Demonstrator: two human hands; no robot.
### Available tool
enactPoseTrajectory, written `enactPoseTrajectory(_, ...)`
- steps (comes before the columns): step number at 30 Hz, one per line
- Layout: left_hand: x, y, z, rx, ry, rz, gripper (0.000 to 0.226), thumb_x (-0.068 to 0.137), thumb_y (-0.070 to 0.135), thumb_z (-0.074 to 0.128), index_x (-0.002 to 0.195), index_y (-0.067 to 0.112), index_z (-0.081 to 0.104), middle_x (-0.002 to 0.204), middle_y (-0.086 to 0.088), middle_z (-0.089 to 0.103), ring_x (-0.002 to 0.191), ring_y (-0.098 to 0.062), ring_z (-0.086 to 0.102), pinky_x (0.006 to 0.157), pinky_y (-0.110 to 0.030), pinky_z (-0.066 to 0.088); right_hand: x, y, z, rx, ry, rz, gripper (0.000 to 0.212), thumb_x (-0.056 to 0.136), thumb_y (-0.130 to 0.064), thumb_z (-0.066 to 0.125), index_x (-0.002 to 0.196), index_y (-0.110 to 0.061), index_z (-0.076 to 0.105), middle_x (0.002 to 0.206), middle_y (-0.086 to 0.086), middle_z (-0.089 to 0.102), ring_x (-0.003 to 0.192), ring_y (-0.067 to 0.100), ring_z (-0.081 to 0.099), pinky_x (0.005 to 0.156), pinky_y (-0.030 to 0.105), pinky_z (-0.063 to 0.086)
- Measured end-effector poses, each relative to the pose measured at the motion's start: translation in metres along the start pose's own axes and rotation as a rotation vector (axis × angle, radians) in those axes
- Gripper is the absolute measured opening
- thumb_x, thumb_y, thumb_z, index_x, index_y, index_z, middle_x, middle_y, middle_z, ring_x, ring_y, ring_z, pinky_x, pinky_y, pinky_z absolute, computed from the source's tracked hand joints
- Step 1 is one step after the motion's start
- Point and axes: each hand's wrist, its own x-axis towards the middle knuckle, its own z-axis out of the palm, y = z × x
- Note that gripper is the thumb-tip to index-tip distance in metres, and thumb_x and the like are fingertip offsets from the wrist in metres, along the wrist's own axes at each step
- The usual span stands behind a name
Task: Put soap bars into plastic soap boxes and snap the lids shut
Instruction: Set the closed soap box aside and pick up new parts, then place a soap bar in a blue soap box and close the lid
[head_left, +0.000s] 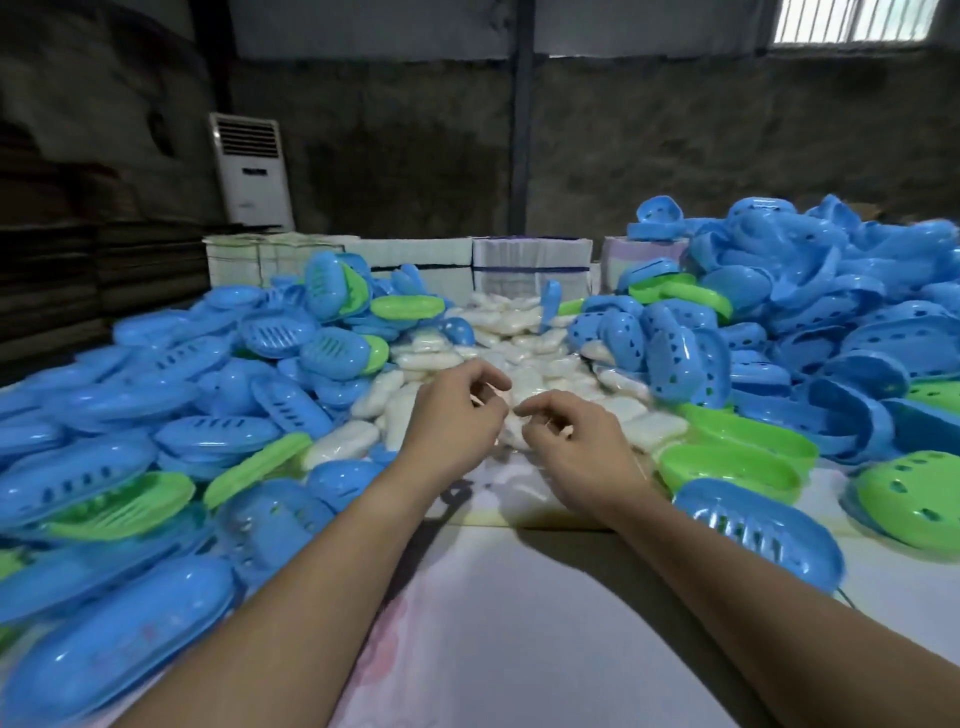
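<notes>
Nearest the viewer, at the bottom of the frame, lies the pale, pink-stained table covering (498, 623), with two bare forearms reaching up across it toward the middle. The left hand (457, 415) and the right hand (576, 441) sit close together at the centre, both with fingers loosely curled and fingertips nearly meeting; whether they pinch anything between them I cannot tell, since nothing shows clearly in either. They hover at the near edge of the heap of white wrapped soap bars (519, 353), which runs up the middle of the frame away from the viewer. The bars lie every which way, though several near ones have their long axis slanting toward the upper right. To the lower left spreads a pile of closed blue oval plastic soap boxes (104, 613), a few with green halves. To the right lie open green oval plastic box halves (737, 457) and, further up, a mound of blue perforated plastic box halves (831, 291). My reading is that a bar is being picked; next comes taking an open box from the right and laying the bar lengthwise in it.
</notes>
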Motion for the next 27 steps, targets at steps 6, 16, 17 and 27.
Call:
enactPoseTrajectory(6,0.028,-0.007,-0.033,0.379,-0.017,-0.092,0.019,0.088,0.022,0.061,0.104,0.032,0.058,0.096,0.008,0.062,0.097,-0.023,0.062,0.081,-0.037,0.052,-0.009,-0.010,0.008,-0.117,-0.133,-0.138,0.023,0.086,-0.009,0.064,0.098,-0.026,0.071,0.086,-0.012,0.062,0.088,0.011,0.058,0.085,0.038,0.053)
enactPoseTrajectory(16,0.059,-0.058,-0.124,1.131,-0.017,-0.461,0.060,0.096,0.036,0.058,0.148,0.022,0.032,0.155,-0.015,0.029,0.139,-0.043,0.033,0.102,-0.051,0.037,-0.011,-0.013,0.008,-0.190,-0.182,-0.242,0.026,0.086,-0.011,0.064,0.096,-0.035,0.065,0.092,-0.010,0.063,0.092,0.008,0.052,0.080,0.011,0.035)
enactPoseTrajectory(17,0.058,-0.065,-0.128,1.161,-0.017,-0.486,0.062,0.095,0.037,0.058,0.149,0.023,0.031,0.154,-0.016,0.030,0.139,-0.043,0.032,0.103,-0.051,0.035,-0.011,-0.014,0.008,-0.187,-0.184,-0.248,0.028,0.086,-0.011,0.064,0.094,-0.038,0.063,0.092,-0.010,0.063,0.091,0.007,0.051,0.080,0.007,0.034)
enactPoseTrajectory(27,0.057,-0.079,-0.129,0.825,0.144,-0.377,0.060,0.090,0.002,0.058,0.141,0.020,0.034,0.140,-0.019,0.033,0.096,-0.040,0.056,0.080,-0.045,0.050,-0.011,-0.010,0.009,-0.184,-0.203,-0.236,0.031,0.087,-0.012,0.063,0.092,-0.043,0.059,0.092,-0.010,0.064,0.091,0.003,0.052,0.080,0.004,0.033)
